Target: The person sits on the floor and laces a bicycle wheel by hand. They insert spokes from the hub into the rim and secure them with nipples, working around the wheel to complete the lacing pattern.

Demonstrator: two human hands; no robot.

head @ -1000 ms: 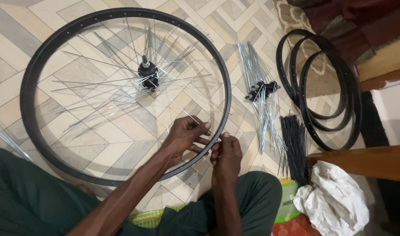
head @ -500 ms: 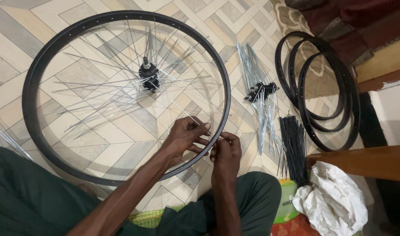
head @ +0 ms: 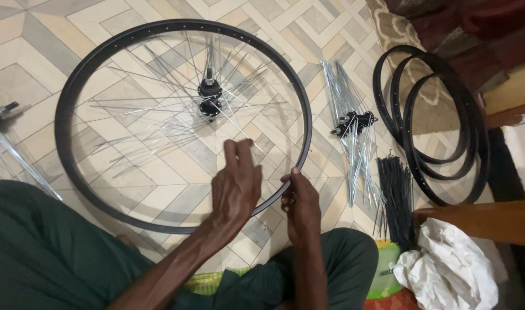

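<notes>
Head view: a black bicycle rim [head: 73,109] lies flat on the patterned tiled floor [head: 33,51], its hub [head: 209,97] near centre, loose silver spokes [head: 159,123] fanning outward, within easy reach of the seated person. At the rim's five o'clock edge the right hand [head: 301,204] closes on the rim, steadying it. The left hand [head: 235,186] hovers inside the rim, fingers extended toward a spoke, pinch unclear. At three o'clock lie spare spokes [head: 354,143] and stacked rims [head: 440,120].
</notes>
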